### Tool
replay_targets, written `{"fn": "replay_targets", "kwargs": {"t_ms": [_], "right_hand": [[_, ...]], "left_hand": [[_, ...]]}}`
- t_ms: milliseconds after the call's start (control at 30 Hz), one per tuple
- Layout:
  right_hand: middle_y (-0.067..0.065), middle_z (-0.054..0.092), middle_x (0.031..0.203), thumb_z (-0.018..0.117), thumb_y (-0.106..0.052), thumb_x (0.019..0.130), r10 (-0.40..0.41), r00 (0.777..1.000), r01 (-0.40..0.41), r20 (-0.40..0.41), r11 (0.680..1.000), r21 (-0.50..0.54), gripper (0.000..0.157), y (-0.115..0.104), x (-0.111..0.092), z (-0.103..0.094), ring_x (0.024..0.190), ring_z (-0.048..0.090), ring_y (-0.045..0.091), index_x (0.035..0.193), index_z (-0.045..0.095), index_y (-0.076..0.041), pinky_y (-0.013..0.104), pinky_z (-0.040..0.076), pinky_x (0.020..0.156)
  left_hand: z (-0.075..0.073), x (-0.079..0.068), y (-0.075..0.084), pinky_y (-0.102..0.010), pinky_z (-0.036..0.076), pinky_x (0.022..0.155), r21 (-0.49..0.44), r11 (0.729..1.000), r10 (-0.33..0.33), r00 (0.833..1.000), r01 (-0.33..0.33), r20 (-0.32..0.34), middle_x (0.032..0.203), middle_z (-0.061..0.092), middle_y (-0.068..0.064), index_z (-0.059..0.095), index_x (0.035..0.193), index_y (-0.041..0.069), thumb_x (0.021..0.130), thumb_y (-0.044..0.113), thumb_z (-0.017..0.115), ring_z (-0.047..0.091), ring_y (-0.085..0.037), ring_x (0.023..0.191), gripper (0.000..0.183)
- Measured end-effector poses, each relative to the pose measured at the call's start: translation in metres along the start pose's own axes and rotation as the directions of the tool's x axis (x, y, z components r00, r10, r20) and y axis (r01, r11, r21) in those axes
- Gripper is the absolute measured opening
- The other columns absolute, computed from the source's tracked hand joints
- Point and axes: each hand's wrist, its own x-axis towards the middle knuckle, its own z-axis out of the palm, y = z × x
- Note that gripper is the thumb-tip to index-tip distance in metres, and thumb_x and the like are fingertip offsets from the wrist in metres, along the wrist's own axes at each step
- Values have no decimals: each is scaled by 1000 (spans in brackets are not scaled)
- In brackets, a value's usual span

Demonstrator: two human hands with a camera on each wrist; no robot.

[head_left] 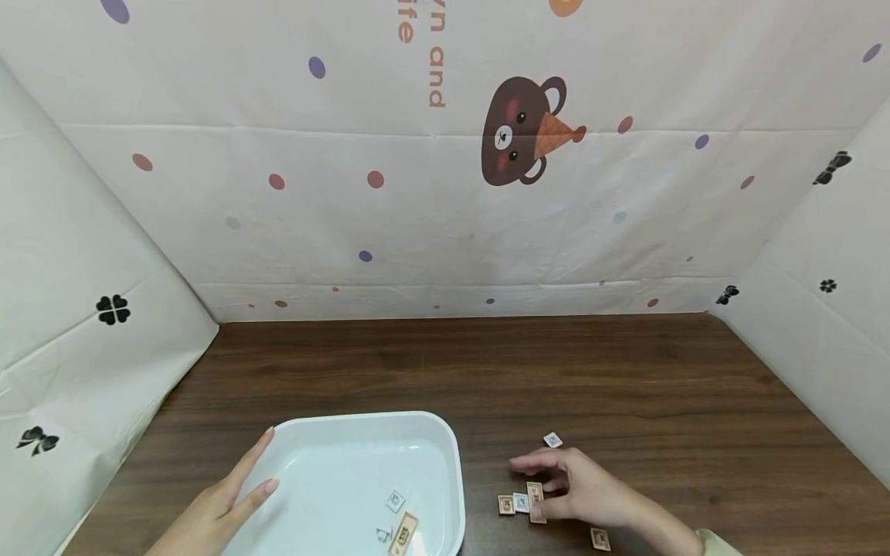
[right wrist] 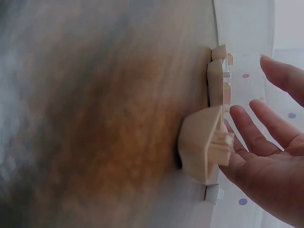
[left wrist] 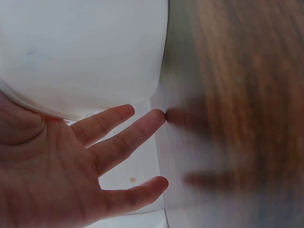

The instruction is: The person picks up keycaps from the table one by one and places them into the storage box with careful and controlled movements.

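Observation:
In the head view my left hand (head_left: 215, 502) is at the left rim of a white tray (head_left: 445, 463), fingers straight and spread. The left wrist view shows its palm and fingers (left wrist: 118, 145) beside the tray's outer wall. My right hand (head_left: 591, 490) hovers at a small tan rectangular block (head_left: 535, 494), its thumb near or touching it. In the right wrist view that hand's fingers are spread, gripping nothing. Left of that block are a white block (head_left: 521, 503) and a square tan block (head_left: 506, 505), side by side.
A white block (head_left: 552, 440) lies beyond the right hand, and a tan block (head_left: 601, 539) nearer, under the forearm. Inside the tray are a long tan block (head_left: 403, 534) and a small white block (head_left: 395, 501). Printed cloth walls (head_left: 417, 216) border the brown wooden table (head_left: 487, 371).

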Motion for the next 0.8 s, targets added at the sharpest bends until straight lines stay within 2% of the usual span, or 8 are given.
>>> {"fn": "replay_targets", "kwargs": {"t_ms": [400,633,800], "right_hand": [[13,62,105,76,-6,70,-31,1000,31,2,999,-37,42,5,0,4,93,53,5,109,62,3,25,51,68],[9,63,101,75,2,65,-55,998,56,14,994,-95,43,7,1,5,91,54,3,106,64,2,24,51,65],[5,63,98,76,1,64,-61,998,63,14,987,-146,42,7,1,5,84,53,2,105,65,0,23,51,63]], "left_hand": [[1,1,-1,-61,40,80,-2,1000,-13,1000,13,12,146,20,-24,3,148,19,97,36,42,43,-49,115,66],[0,1,-1,-61,40,81,-7,1000,-17,1000,17,18,147,19,-24,3,148,19,97,36,42,42,-49,116,66],[0,1,0,-62,39,81,-14,1000,-15,1000,15,20,147,18,-23,3,148,19,97,36,42,39,-50,118,66]]}}
